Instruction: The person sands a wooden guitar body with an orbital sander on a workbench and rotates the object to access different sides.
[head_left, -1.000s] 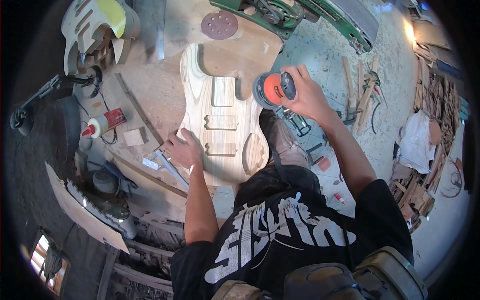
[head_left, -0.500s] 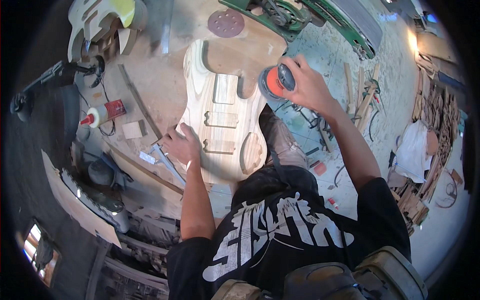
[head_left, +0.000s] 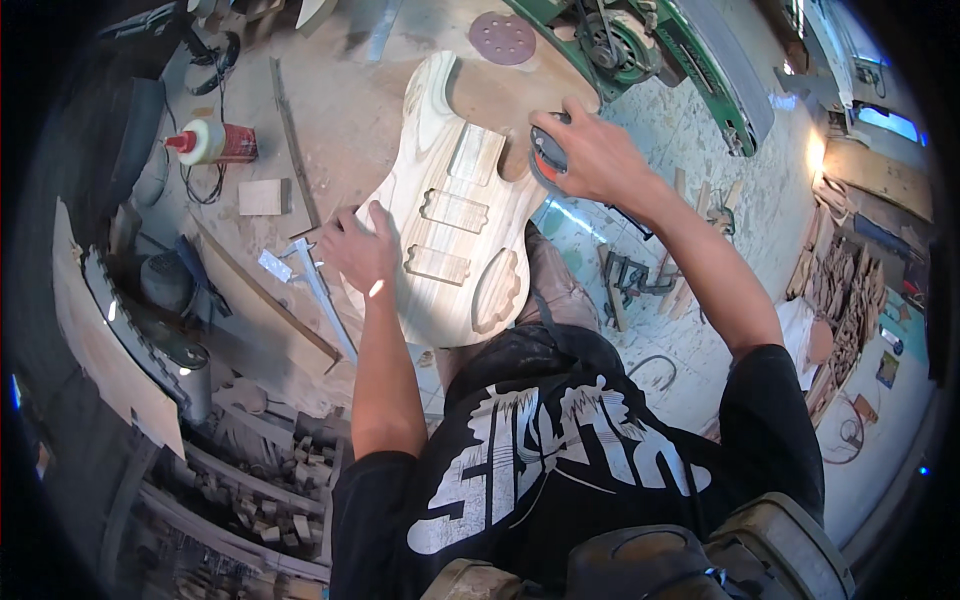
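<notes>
While left hand (head_left: pixel 360 250) presses flat on left edge of unfinished guitar body (head_left: pixel 455 235), fingers spread, we see right hand (head_left: pixel 590 155) clenched over orange sander (head_left: pixel 545 158) at body's right cutaway. Body lies on dusty workbench (head_left: pixel 340 120) (glue bottle (head_left: pixel 215 142) well apart, far left).

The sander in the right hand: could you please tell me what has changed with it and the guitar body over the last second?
The right hand kept its grip on the orange sander and tipped it from pad-up to lie against the cutaway edge of the unfinished guitar body. Nothing was picked up or released. The left hand stayed pressed on the body's left edge, and the glue bottle and sanding disc kept their places on the bench.
</notes>
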